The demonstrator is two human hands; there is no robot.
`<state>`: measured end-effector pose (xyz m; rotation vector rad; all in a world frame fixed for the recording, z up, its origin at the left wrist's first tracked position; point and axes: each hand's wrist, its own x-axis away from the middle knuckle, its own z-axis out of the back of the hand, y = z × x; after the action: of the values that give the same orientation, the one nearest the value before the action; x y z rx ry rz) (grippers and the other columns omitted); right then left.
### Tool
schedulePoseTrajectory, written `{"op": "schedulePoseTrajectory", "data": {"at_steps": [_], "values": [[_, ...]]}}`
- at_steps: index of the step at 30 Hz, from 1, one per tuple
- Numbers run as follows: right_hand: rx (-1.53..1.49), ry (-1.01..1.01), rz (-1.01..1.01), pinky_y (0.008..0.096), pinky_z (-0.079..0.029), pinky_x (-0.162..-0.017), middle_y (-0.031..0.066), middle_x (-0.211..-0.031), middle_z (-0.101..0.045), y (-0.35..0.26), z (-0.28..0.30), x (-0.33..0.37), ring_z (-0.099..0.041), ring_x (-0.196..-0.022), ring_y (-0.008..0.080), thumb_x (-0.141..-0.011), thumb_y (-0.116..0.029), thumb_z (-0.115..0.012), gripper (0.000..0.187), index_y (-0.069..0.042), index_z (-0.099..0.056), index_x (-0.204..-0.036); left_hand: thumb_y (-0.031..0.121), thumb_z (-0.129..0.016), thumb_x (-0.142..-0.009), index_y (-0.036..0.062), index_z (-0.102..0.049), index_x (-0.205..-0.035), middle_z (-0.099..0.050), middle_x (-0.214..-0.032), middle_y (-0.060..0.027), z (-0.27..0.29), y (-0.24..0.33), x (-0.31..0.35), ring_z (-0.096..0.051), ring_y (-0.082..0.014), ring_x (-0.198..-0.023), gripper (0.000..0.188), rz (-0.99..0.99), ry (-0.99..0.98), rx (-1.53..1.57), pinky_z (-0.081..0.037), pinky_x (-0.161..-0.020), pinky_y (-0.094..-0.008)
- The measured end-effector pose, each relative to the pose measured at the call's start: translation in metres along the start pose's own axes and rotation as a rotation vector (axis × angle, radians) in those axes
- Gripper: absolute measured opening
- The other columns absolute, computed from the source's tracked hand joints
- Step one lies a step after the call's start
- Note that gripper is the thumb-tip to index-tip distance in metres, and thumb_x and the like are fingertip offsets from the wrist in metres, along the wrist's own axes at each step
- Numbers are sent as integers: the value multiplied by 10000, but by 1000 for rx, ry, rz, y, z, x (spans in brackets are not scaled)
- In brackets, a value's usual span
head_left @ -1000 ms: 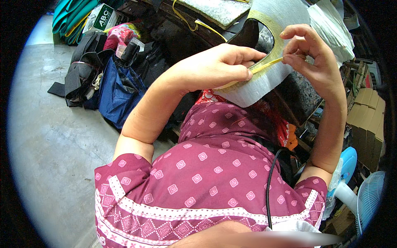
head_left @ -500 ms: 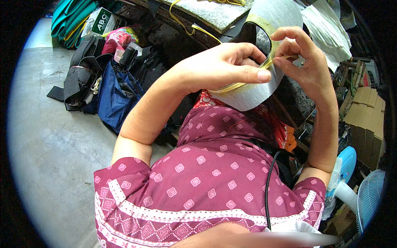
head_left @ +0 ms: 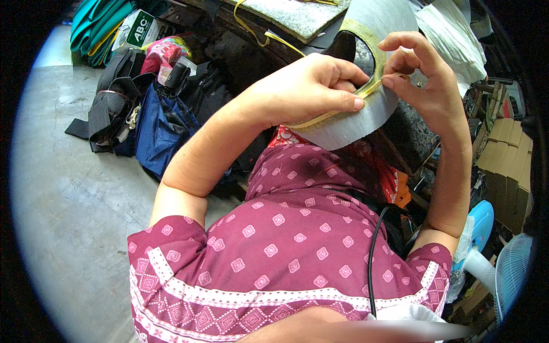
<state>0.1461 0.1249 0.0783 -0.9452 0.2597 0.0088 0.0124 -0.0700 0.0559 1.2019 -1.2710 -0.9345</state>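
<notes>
A grey curved sheet piece [head_left: 349, 130], shaped like a wide arc around a rounded opening, lies between my hands. Along its inner edge runs a band that looks glue-stained, and a narrow yellow strip [head_left: 320, 120] follows that edge. My left hand [head_left: 303, 86] is closed on the sheet's inner edge, its thumb on top over the strip and its fingers partly hidden beneath. At the right part of the opening, my right hand [head_left: 420, 77] pinches the yellow strip between thumb and forefinger, the other fingers curled above. A dark rounded form shows inside the opening.
A pale speckled board [head_left: 291, 20] lies on the workbench ahead, with loose yellow strip near it. White sheets [head_left: 454, 46] are stacked at the right. Bags [head_left: 163, 128] sit on the floor at left; a fan [head_left: 512, 280] and cardboard [head_left: 506, 154] stand at right.
The strip by my right fingers now lies closer along the sheet's inner edge. My right hand has shifted slightly right, and my left thumb has drawn back a little to the left.
</notes>
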Motion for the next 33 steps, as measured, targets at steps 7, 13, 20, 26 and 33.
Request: {"op": "schedulePoseTrajectory", "data": {"at_steps": [7, 13, 20, 26, 33], "values": [[-33, -5, 2, 231, -432, -734, -15, -839, -578, 0, -1, 1, -546, -782, 69, -760, 82, -676, 473, -78, -572, -1194, 181, -684, -918, -59, -546, -1232, -682, -1010, -55, -3, 0, -4, -615, -74, -916, 418, -17, -19, -16, -493, -833, -227], [-4, 7, 23, 228, -434, -736, -16, -832, -577, -2, -2, 3, -547, -782, 67, -765, 52, -712, 469, -73, -566, -1193, 196, -664, -935, -17, -653, -1054, -645, -896, 15, -5, 6, -10, -574, -50, -819, 245, -38, 90, -129, -465, -750, -208], [-406, 9, -7, 218, -469, -684, 16, -885, -591, -21, 5, 18, -563, -783, 70, -847, -18, -706, 378, -22, -533, -1183, 133, -665, -880, -25, -629, -982, -617, -733, -149, -5, 50, 7, -613, -184, -656, 192, -380, 168, -956, -494, -636, -322], [-454, 176, 173, 276, -517, -626, 122, -977, -560, -40, 8, 28, -586, -744, 161, -918, -83, -616, 327, -38, -468, -1206, 123, -651, -782, 61, -684, -884, -650, -772, -136, -14, 84, 4, -661, -329, -724, 124, -803, 503, -1554, -522, -667, -415], [-306, 249, 263, 278, -538, -683, 129, -975, -599, -30, 10, 23, -645, -852, 176, -882, 63, -627, 391, -60, -386, -1165, 76, -623, -809, 23, -672, -944, -651, -852, -157, 7, 120, -6, -644, -343, -728, 153, -1033, 654, -1743, -522, -696, -418]]}}
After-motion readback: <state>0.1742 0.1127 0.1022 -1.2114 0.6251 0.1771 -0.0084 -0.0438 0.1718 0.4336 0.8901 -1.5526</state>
